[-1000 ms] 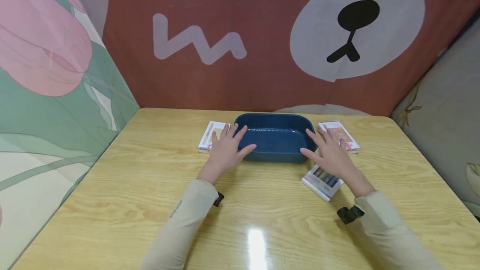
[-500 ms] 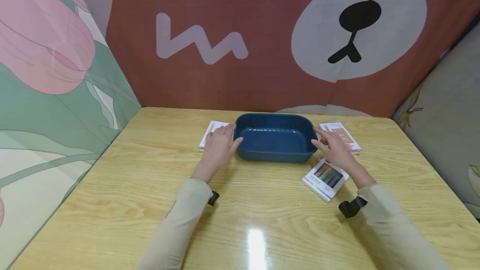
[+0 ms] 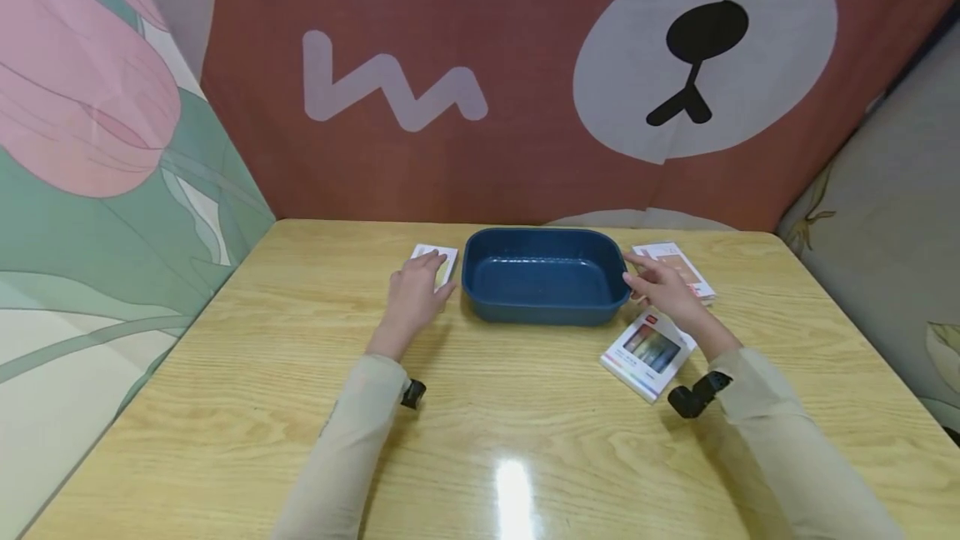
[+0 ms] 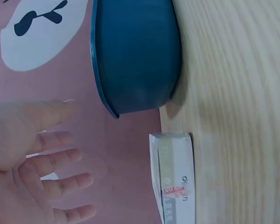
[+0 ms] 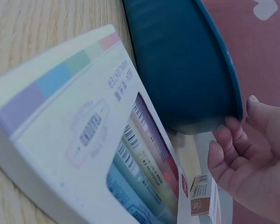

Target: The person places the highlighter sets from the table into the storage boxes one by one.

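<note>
A dark blue rectangular tub [image 3: 546, 312] stands near the back of the wooden table. My left hand [image 3: 411, 294] hovers apart from its left end, over a small white box [image 3: 447, 267]; the left wrist view shows the fingers spread with nothing in them. At the tub's right end is my right hand [image 3: 667, 286], fingers loosely bent. In the right wrist view its fingertips [image 5: 232, 126] lie at the tub's rim, seemingly touching it. Below that hand lies a white box of highlighters [image 3: 649, 355] with a clear window. Another white box with a brown panel [image 3: 684, 269] is partly hidden behind the hand.
The table [image 3: 487, 407] meets a brown fabric backdrop [image 3: 420, 173] with a bear drawing just behind the tub. Patterned panels stand at the left and right. A black wrist camera [image 3: 697, 395] hangs below the right sleeve.
From spread above both ends of the tub, my hands drew outward to its sides. The left hand then moved left, off the tub and over the left box; the right stayed at the rim.
</note>
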The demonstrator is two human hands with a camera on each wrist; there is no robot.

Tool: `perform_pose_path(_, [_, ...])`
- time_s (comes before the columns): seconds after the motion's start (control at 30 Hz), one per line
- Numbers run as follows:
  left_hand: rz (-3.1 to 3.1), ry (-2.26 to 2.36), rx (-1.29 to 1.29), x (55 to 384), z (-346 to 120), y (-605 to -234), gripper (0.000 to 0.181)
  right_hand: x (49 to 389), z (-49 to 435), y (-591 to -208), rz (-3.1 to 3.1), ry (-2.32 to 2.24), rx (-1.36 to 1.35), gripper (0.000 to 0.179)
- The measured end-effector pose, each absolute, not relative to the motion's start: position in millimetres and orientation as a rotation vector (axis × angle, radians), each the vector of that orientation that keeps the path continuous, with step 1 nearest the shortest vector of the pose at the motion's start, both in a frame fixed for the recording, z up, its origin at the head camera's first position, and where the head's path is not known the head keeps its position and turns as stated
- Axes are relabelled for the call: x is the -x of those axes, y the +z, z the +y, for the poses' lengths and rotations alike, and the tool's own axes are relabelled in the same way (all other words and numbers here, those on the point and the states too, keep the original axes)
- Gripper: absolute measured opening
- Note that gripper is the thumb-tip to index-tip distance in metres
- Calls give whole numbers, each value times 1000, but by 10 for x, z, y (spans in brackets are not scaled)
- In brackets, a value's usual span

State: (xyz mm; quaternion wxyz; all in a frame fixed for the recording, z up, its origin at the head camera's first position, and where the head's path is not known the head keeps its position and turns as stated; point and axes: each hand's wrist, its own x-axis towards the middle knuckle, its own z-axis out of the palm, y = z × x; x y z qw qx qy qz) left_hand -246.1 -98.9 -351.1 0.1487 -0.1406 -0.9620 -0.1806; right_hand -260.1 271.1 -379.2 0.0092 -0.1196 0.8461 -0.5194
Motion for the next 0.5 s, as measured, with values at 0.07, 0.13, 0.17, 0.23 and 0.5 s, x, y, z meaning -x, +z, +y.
perform_pose_path(0.07, [-2773,-525,391,2487,-1022,-3527,44,2614,2705,-3797,2616,-1641,364,48])
perform_pose_path(0.13, [-2781,-541,369,2511,-1053,-3548,45,2621,2693,-3799,2591,-1659,333,48])
perform_pose_path(0.17, [-2787,-552,355,2523,-1069,-3560,46,2623,2683,-3798,2571,-1676,305,48])
perform_pose_path(0.23, [-2800,-583,328,2546,-1097,-3580,48,2627,2661,-3791,2538,-1698,249,48])
perform_pose_path(0.5, [-2903,-668,234,2643,-1168,-3626,58,2609,2594,-3733,2388,-1784,82,51])
